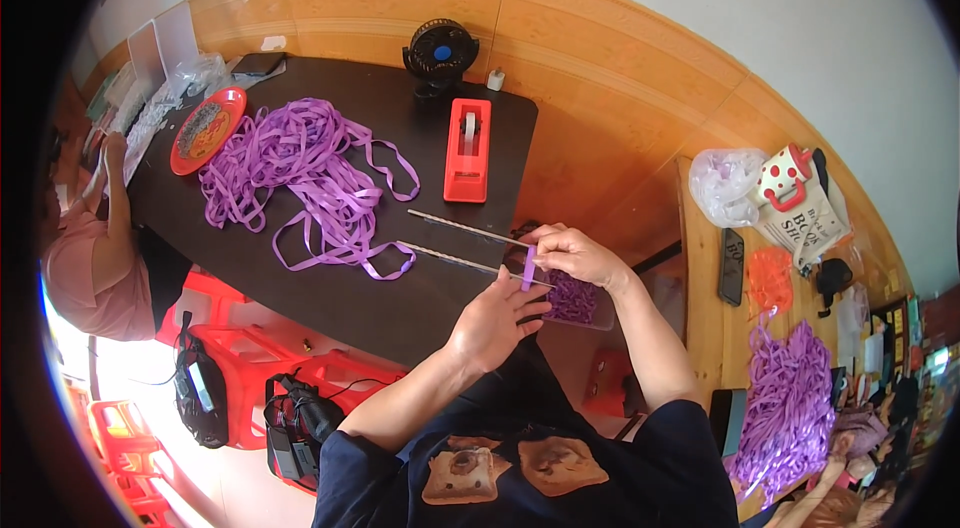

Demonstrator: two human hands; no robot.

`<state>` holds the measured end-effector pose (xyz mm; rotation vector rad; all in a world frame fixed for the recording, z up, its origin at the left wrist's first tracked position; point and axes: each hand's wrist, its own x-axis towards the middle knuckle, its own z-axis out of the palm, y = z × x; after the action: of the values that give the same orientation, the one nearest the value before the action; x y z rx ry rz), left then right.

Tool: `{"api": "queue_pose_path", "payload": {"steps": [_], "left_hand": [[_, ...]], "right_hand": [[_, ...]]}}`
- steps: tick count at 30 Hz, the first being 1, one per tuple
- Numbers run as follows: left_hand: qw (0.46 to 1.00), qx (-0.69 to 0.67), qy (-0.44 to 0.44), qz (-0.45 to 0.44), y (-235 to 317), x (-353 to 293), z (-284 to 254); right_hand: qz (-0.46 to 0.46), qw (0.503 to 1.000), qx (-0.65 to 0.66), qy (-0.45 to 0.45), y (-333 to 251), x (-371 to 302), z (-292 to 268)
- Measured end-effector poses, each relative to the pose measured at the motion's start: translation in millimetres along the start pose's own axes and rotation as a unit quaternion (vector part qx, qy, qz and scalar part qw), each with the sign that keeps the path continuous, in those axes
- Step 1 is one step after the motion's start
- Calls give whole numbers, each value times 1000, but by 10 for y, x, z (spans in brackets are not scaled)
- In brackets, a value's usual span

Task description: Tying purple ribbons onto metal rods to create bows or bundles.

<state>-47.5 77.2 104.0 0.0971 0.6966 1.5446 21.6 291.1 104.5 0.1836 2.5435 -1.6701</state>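
Note:
Two thin metal rods (462, 225) with spiral grooves lie about parallel on the dark table (400, 313), their near ends reaching past its edge. A short purple ribbon band (528, 269) spans the two rods near those ends. My right hand (578, 256) has thumb and fingers pinched at the band's upper end. Beside the lower rod, my left hand (488, 326) is open, palm up and fingers apart, the fingertips close to the band's lower end; whether they touch it I cannot tell. Below both hands, a clear container (598, 325) holds many small purple ribbon pieces (570, 298).
A heap of purple ribbon (300, 163), a red plate (208, 131), a red tape dispenser (467, 163) and a black fan (440, 56) stand on the table. At right, a wooden bench (705, 328) bears more ribbon (785, 398) and a phone (732, 268). Another person (95, 268) sits at left.

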Motion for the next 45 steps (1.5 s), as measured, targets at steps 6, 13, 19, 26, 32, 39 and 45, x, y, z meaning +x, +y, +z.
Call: {"api": "queue_pose_path", "payload": {"steps": [6, 13, 19, 26, 32, 39, 45], "left_hand": [[1000, -10, 1, 0, -3, -3, -8], [1000, -12, 2, -1, -2, -4, -5], [1000, -13, 10, -5, -5, -3, 0], [1000, -23, 11, -1, -12, 7, 5], [1000, -12, -11, -3, 6, -4, 16], [999, -29, -19, 1, -18, 2, 10], [1000, -13, -15, 1, -17, -1, 5]], "right_hand": [[-32, 994, -69, 76, 28, -16, 105], [-47, 984, -99, 138, 28, -19, 177], [69, 959, -202, 188, -226, -5, 290], [166, 889, -363, 224, -474, 97, 501], [132, 794, -515, 295, -530, 72, 657], [101, 764, -505, 389, -414, -5, 817], [1, 874, -221, 432, -81, -171, 778]]}}
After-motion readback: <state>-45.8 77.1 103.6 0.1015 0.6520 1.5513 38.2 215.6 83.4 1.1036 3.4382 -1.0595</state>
